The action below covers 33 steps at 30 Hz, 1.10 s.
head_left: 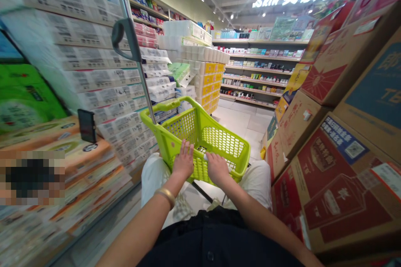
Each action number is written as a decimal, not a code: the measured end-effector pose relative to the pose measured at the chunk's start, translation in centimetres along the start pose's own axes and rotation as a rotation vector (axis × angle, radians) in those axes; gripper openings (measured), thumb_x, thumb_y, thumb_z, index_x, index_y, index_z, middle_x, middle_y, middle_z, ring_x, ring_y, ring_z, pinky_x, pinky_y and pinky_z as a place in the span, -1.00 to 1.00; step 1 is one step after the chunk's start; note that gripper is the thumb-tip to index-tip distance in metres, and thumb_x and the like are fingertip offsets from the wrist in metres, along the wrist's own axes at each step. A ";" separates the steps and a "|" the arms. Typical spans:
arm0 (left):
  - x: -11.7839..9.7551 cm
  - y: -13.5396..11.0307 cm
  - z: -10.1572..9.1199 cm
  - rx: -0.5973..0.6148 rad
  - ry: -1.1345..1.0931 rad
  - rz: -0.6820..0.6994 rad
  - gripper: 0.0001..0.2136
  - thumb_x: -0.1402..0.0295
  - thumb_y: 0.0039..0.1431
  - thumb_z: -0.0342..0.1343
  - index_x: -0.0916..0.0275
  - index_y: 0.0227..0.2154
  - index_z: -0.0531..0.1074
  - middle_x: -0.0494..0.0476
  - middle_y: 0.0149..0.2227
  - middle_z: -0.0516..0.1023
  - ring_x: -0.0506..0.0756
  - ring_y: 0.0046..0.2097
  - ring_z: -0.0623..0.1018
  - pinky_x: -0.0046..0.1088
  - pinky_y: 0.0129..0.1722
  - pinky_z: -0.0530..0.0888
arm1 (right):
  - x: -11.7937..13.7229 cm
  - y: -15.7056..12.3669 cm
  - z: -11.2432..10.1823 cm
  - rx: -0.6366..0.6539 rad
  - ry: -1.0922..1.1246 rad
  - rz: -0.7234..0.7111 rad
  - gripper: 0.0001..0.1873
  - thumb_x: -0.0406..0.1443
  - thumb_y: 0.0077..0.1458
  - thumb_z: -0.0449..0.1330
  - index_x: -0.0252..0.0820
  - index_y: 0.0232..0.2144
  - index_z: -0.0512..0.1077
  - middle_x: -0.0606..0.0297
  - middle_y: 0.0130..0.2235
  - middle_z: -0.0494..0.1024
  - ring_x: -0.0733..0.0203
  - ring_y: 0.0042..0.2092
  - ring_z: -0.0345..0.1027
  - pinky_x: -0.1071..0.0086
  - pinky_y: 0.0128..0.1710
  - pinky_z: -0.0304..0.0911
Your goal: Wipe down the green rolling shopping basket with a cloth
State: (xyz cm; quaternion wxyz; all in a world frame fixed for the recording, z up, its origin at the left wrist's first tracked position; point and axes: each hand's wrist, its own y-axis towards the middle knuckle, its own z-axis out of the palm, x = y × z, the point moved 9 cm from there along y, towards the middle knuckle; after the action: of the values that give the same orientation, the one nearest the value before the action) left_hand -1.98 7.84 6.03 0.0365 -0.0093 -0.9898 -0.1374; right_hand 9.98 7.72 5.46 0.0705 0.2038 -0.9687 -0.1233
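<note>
Several fingers (187, 149) at basket edge (198, 156)

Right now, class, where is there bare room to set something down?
Bare floor lies ahead between the yellow stack, far shelves and cartons; the green basket looks open beyond the right hand. Crowded: wrapped packs line the left, those cartons the right.

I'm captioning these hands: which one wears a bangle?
The left hand, fingers extended against the green basket: a gold bangle circles its wrist, while the right hand has a bare wrist.
</note>
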 end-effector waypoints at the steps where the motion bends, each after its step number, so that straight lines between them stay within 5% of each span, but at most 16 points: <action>1: 0.1 0.0 0.1 0.001 0.001 0.005 -0.34 0.47 0.03 -0.02 0.37 0.26 0.04 0.32 0.34 0.01 0.26 0.39 -0.20 -0.27 -0.03 0.48 | 0.4 0.4 0.0 0.019 0.004 -0.014 -0.50 -0.45 0.13 -0.01 -0.19 0.14 0.28 0.09 -0.03 0.48 0.08 -0.06 0.34 0.25 -0.11 0.15; 12: 0.3 0.1 0.3 0.019 -0.013 0.037 -0.34 0.48 0.03 -0.01 0.36 0.25 0.03 0.30 0.34 0.02 0.24 0.39 -0.21 -0.28 0.01 0.44 | -3.3 -5.2 -0.1 -0.273 -0.036 -0.034 -0.51 -0.44 0.21 -0.03 -0.10 0.16 0.27 0.15 -0.03 0.49 0.10 -0.06 0.30 0.27 -0.07 0.10; 23: 0.6 0.1 0.0 0.011 -0.030 0.022 -0.33 0.49 0.01 -0.01 0.36 0.25 0.04 0.32 0.34 0.01 0.24 0.39 -0.22 -0.27 0.03 0.43 | 1.0 0.7 -0.3 0.071 0.006 -0.047 -0.50 -0.44 0.13 -0.01 -0.21 0.14 0.25 0.10 -0.05 0.49 0.09 -0.08 0.36 0.28 -0.14 0.18; 30: 1.0 0.0 0.4 0.000 -0.019 0.045 -0.32 0.48 0.02 -0.01 0.34 0.26 0.01 0.29 0.34 0.01 0.23 0.39 -0.24 -0.26 0.05 0.41 | -2.0 -4.2 -0.1 -0.234 -0.033 -0.100 -0.49 -0.45 0.19 -0.03 -0.15 0.18 0.23 0.12 -0.04 0.48 0.11 -0.07 0.32 0.27 -0.08 0.15; 33: 0.9 0.0 0.5 -0.007 -0.025 0.043 -0.32 0.48 0.01 0.00 0.32 0.26 0.02 0.29 0.34 0.01 0.23 0.39 -0.22 -0.26 0.08 0.39 | -2.8 -5.1 0.1 -0.264 -0.043 -0.053 -0.50 -0.46 0.19 -0.03 -0.12 0.16 0.26 0.13 -0.04 0.49 0.11 -0.07 0.32 0.27 -0.07 0.14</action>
State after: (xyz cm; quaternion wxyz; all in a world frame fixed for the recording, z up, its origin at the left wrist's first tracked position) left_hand -2.90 7.97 5.66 0.0273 -0.0323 -0.9892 -0.1400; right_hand 14.43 4.40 3.81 0.0728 0.2157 -0.9395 -0.2560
